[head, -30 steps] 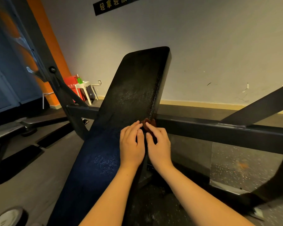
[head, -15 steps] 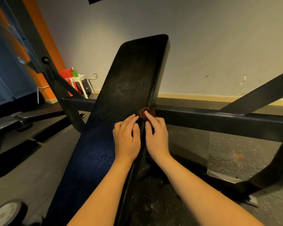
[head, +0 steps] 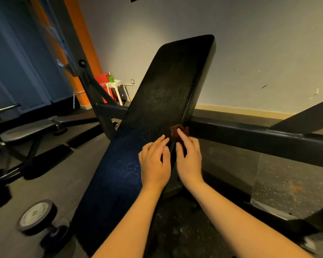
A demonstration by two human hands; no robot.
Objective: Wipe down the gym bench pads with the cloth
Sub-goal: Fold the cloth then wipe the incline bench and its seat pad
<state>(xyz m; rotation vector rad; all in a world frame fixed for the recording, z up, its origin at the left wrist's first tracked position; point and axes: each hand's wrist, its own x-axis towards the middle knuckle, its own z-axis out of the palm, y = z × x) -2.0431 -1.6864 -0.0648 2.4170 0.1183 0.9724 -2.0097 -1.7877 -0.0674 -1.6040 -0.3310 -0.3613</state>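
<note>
Down on the tilted bench pad (head: 168, 86) with both hands, side by side, thumbs close together. Pressing the left hand (head: 154, 161) flat on the black vinyl: fingers straight and together, gripping nothing, fingertips near the pad's right edge. Pinching the cloth (head: 174, 131) with the right hand (head: 189, 161): index finger stretched over the top of it, thumb tucked in just below, remaining fingers curled round toward the side of the pad. Holding that small, bunched brown cloth right on the pad's right edge, just beyond the left fingertips, level with the spot where the dark frame crossbar (head: 250, 140) passes behind. Hard to tell how much of the cloth sits under the palm.

Glossy, pebbled black across the upper half of the pad; a bluish sheen lower down, toward the camera.

Off to the left on the floor (head: 50, 175): a dumbbell (head: 37, 218) lying near the lower end of the pad, and a second flat bench (head: 26, 129) further back. Over by the far wall, next to the orange pillar (head: 78, 34): a white stool (head: 117, 90) with a green bottle (head: 111, 78) on top and a red box (head: 101, 81) just beside.
</note>
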